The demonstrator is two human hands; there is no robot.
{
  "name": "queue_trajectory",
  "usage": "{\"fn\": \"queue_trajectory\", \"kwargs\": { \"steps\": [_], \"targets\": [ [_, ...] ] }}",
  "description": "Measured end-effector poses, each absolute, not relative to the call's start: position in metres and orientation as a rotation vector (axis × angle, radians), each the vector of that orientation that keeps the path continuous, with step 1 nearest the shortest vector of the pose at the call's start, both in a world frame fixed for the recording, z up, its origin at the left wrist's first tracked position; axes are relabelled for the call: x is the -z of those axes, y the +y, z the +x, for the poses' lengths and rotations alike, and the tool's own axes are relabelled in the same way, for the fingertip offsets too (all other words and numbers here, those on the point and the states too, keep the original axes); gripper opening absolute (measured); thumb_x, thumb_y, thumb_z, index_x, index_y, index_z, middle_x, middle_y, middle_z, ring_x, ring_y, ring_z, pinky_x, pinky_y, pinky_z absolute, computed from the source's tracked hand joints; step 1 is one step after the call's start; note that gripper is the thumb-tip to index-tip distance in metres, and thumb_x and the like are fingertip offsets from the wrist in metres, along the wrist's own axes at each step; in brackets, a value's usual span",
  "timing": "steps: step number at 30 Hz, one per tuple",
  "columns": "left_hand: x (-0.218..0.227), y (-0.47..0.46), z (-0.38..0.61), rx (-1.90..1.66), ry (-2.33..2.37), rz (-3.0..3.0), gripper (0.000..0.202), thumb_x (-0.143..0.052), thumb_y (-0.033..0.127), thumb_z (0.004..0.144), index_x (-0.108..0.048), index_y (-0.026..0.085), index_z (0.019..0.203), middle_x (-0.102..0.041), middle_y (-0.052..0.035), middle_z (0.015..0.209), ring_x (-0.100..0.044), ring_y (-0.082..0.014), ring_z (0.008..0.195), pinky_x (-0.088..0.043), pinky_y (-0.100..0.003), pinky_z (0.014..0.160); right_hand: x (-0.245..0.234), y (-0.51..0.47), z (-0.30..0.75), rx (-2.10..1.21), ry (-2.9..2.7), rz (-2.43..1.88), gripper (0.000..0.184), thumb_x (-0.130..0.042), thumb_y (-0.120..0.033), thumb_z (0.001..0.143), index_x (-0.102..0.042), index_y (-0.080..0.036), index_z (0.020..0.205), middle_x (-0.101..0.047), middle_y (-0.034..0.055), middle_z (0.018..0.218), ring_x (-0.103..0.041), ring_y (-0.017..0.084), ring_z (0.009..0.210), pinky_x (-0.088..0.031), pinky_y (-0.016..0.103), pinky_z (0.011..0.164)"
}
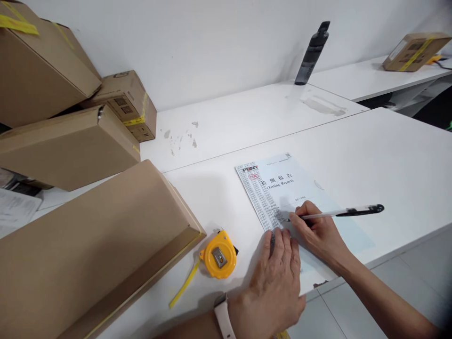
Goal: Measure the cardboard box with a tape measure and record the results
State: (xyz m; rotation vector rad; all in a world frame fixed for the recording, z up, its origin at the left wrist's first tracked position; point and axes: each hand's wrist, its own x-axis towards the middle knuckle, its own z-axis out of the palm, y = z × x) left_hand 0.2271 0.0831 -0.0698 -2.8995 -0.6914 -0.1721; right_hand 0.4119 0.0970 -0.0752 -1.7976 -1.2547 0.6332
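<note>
A printed paper headed "Testing Report" [300,188] lies on the white table, with columns of small handwritten-looking characters down its left side. My right hand [321,233] pinches a pen [353,211] with a clear barrel and black end, its tip at the lower end of those columns. Flat over the paper's lower left rests my left hand [278,278], fingers stretched out, a watch with a pale band on the wrist. To the left of that hand sits a yellow tape measure [219,255] with a yellow strap.
A large cardboard box [92,235] fills the left front, and several more boxes [52,141] are stacked behind it. A dark bottle [311,56] stands by the wall. Another taped carton [413,52] is at the far right. The table's front edge [399,249] runs below my right arm.
</note>
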Motion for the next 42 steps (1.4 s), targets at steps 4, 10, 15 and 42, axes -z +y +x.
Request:
{"fn": "queue_trajectory", "kwargs": {
  "steps": [4, 10, 15, 42],
  "targets": [
    [0.0688, 0.0829, 0.2268, 0.171, -0.687, -2.899, 0.09, -0.057, 0.06, 0.091, -0.042, -0.003, 0.153, -0.044, -0.0266, 0.159, -0.035, -0.0387, 0.151, -0.013, -0.051, 0.127, 0.0753, 0.0964, 0.4124, -0.635, -1.266, -1.802, 0.026, -0.059, -0.035, 0.091, -0.046, -0.026, 0.071, -0.043, -0.0051, 0.059, -0.038, 0.013, 0.054, -0.033, 0.028, 0.049],
    [0.0697, 0.0826, 0.2268, 0.173, -0.682, -2.899, 0.09, -0.058, 0.061, 0.091, -0.043, -0.003, 0.152, -0.043, -0.0275, 0.16, -0.034, -0.039, 0.151, -0.013, -0.052, 0.128, 0.0744, 0.0973, 0.4125, -0.655, -1.236, -1.817, 0.025, -0.059, -0.037, 0.089, -0.046, -0.026, 0.07, -0.043, -0.0056, 0.057, -0.037, 0.013, 0.052, -0.031, 0.028, 0.048],
    [0.0711, 0.0826, 0.2267, 0.17, -0.696, -2.905, 0.091, -0.056, 0.06, 0.092, -0.04, -0.005, 0.153, -0.042, -0.0279, 0.16, -0.034, -0.039, 0.151, -0.012, -0.052, 0.128, 0.0754, 0.0974, 0.4135, -0.603, -1.251, -1.813, 0.027, -0.059, -0.038, 0.09, -0.045, -0.026, 0.07, -0.045, -0.0049, 0.06, -0.038, 0.014, 0.055, -0.033, 0.028, 0.05],
    [0.0699, 0.0823, 0.2262, 0.175, -0.682, -2.868, 0.09, -0.054, 0.061, 0.092, -0.041, -0.004, 0.153, -0.044, -0.0265, 0.16, -0.036, -0.0383, 0.151, -0.018, -0.05, 0.128, 0.0734, 0.0974, 0.4145, -0.513, -1.299, -1.86, 0.026, -0.057, -0.037, 0.09, -0.045, -0.026, 0.07, -0.048, -0.0044, 0.06, -0.041, 0.014, 0.054, -0.034, 0.029, 0.051]
  ]
}}
